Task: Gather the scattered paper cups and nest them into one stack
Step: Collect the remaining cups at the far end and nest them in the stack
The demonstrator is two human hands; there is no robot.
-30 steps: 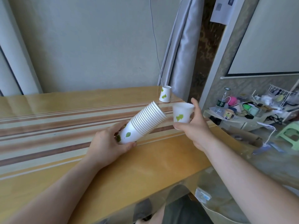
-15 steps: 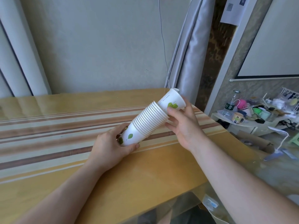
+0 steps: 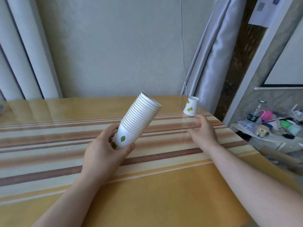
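Across the striped table [image 3: 49, 145], left hand [image 3: 105, 149] grips the nearly complete stack [image 3: 139, 118]; empty, open right hand [image 3: 202, 130] nears the last cup [image 3: 191, 106] at right.

One cup stack [image 3: 139, 118], one loose cup [image 3: 191, 106], two hands.

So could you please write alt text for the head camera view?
A left hand holds a tilted stack of paper cups above a striped table, while the open right hand reaches toward a single upside-down cup at the far corner.
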